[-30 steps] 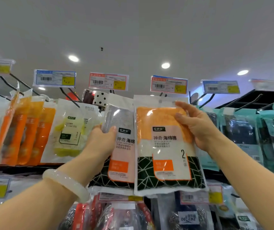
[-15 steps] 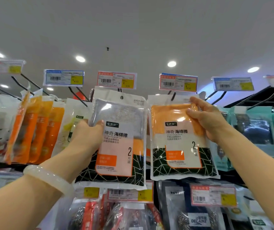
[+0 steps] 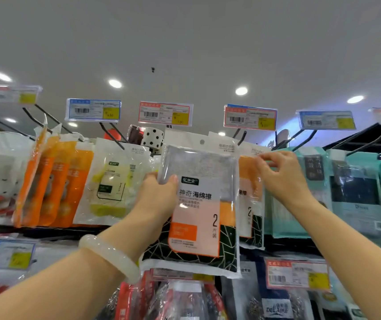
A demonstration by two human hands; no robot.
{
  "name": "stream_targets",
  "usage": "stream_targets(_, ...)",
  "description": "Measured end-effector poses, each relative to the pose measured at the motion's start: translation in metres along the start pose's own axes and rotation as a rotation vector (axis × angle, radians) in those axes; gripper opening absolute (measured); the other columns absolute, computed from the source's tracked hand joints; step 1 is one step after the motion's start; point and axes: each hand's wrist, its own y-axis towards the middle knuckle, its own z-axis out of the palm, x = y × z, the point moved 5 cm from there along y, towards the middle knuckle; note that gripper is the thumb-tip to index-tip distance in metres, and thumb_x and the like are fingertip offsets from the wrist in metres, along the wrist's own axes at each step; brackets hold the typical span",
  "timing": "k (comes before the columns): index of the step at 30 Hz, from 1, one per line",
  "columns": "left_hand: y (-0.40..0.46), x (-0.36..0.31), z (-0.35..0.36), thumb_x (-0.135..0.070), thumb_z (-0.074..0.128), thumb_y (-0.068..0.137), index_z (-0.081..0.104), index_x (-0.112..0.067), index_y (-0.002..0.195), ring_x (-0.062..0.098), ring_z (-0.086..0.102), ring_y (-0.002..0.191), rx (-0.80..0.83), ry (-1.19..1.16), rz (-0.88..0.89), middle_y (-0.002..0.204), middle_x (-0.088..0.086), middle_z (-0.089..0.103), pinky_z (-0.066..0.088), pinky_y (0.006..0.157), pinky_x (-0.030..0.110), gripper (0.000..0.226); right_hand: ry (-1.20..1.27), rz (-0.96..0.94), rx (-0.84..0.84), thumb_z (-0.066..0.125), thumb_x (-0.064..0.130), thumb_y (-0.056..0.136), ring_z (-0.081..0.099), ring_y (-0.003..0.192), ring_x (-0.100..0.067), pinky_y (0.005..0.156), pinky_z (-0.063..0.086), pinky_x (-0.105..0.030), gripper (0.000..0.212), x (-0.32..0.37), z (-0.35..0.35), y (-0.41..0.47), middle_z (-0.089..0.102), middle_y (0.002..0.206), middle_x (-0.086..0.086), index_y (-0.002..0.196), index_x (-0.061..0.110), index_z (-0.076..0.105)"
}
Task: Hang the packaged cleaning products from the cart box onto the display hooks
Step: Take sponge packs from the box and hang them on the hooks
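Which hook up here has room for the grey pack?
The hook under the right red tag looks bare at its tip, above the orange pack the right hand pinches. The left hand holds the grey pack beside it. Left, orange pouches crowd their hooks; right, teal packs too.

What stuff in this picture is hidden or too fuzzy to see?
- Orange sponge pack, head view: mostly hidden behind the grey sponge pack that the left hand holds.
- Its hang hole: covered by the right hand.
- Far-left price tag: too blurred to read.
- Cart box: out of frame.
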Motion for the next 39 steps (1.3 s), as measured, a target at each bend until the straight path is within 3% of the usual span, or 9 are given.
stream_targets(6, -0.002, -0.008, 0.049, -0.014, 0.042, 0.097, 0.020, -0.029, 0.143, 0.020, 0.064, 0.089, 0.125, -0.067, 0.060, 0.117, 0.012, 0.059, 0.054, 0.065, 0.031, 0.053, 0.420, -0.031, 0.280, 0.063, 0.018, 0.085, 0.064, 0.083, -0.013, 0.055, 0.054, -0.017, 0.025, 0.015, -0.006, -0.009, 0.055, 0.107, -0.002, 0.098, 0.035, 0.050)
stream_targets(9, 0.000, -0.011, 0.068, -0.011, 0.041, 0.097, 0.017, -0.035, 0.144, 0.028, 0.059, 0.109, 0.145, -0.093, 0.092, 0.132, 0.013, 0.051, 0.053, 0.089, 0.045, 0.057, 0.551, 0.059, 0.306, 0.062, 0.011, 0.085, 0.070, 0.073, -0.013, 0.057, 0.055, -0.019, 0.029, 0.007, -0.014, -0.002, 0.055, 0.115, -0.006, 0.103, 0.033, 0.057)
stream_targets(15, 0.006, -0.012, 0.083, -0.014, 0.039, 0.099, 0.018, -0.039, 0.144, 0.020, 0.053, 0.105, 0.144, -0.053, 0.175, 0.121, 0.000, 0.044, 0.050, 0.074, 0.031, 0.055, 0.626, 0.183, 0.300, 0.061, 0.007, 0.085, 0.068, 0.084, -0.018, 0.061, 0.058, -0.025, 0.046, -0.008, -0.015, 0.012, 0.056, 0.118, -0.008, 0.123, 0.032, 0.053)
stream_targets(20, 0.010, -0.012, 0.085, -0.017, 0.038, 0.099, 0.017, -0.041, 0.144, 0.026, 0.057, 0.107, 0.149, 0.050, 0.227, 0.129, 0.005, 0.046, 0.053, 0.089, 0.050, 0.054, 0.643, 0.198, 0.267, 0.058, 0.004, 0.087, 0.063, 0.087, -0.016, 0.053, 0.055, -0.018, 0.056, -0.011, -0.010, 0.014, 0.054, 0.107, 0.003, 0.134, 0.031, 0.046)
stream_targets(24, 0.011, -0.009, 0.086, -0.008, 0.040, 0.097, 0.014, -0.043, 0.144, 0.026, 0.058, 0.108, 0.255, 0.086, 0.246, 0.144, 0.006, 0.040, 0.055, 0.086, 0.050, 0.063, 0.628, 0.209, 0.265, 0.058, 0.005, 0.087, 0.062, 0.091, -0.019, 0.060, 0.059, -0.024, 0.060, -0.016, -0.009, 0.014, 0.051, 0.105, 0.007, 0.137, 0.033, 0.041)
stream_targets(32, 0.017, 0.003, 0.087, 0.001, 0.064, 0.082, 0.006, -0.037, 0.148, 0.026, 0.061, 0.108, 0.368, 0.269, 0.149, 0.137, 0.003, 0.046, 0.054, 0.089, 0.043, 0.096, 0.389, 0.175, 0.268, 0.059, 0.010, 0.087, 0.056, 0.113, -0.027, 0.092, 0.052, -0.046, 0.065, -0.027, -0.001, 0.015, 0.039, 0.143, -0.003, 0.142, 0.032, 0.032)
stream_targets(34, 0.020, 0.003, 0.087, 0.003, 0.071, 0.075, 0.005, -0.037, 0.149, 0.029, 0.061, 0.108, 0.385, 0.308, 0.142, 0.136, 0.004, 0.043, 0.054, 0.090, 0.048, 0.106, 0.375, 0.145, 0.279, 0.062, 0.011, 0.086, 0.055, 0.111, -0.023, 0.086, 0.056, -0.037, 0.068, -0.028, 0.001, 0.017, 0.035, 0.145, -0.002, 0.143, 0.030, 0.031)
stream_targets(36, 0.024, 0.005, 0.087, 0.006, 0.072, 0.072, 0.006, -0.036, 0.148, 0.030, 0.062, 0.106, 0.378, 0.319, 0.147, 0.130, 0.003, 0.044, 0.054, 0.088, 0.049, 0.109, 0.304, 0.084, 0.317, 0.069, 0.015, 0.080, 0.051, 0.110, -0.018, 0.083, 0.056, -0.030, 0.078, -0.027, 0.006, 0.016, 0.030, 0.145, -0.003, 0.144, 0.027, 0.028)
stream_targets(39, 0.029, 0.008, 0.088, 0.008, 0.071, 0.072, 0.008, -0.033, 0.148, 0.030, 0.064, 0.102, 0.377, 0.338, 0.157, 0.105, -0.006, 0.048, 0.056, 0.084, 0.049, 0.107, 0.104, 0.055, 0.352, 0.081, 0.023, 0.066, 0.034, 0.120, -0.018, 0.103, 0.042, -0.046, 0.099, -0.029, 0.016, 0.016, 0.023, 0.143, -0.003, 0.145, 0.030, 0.023)
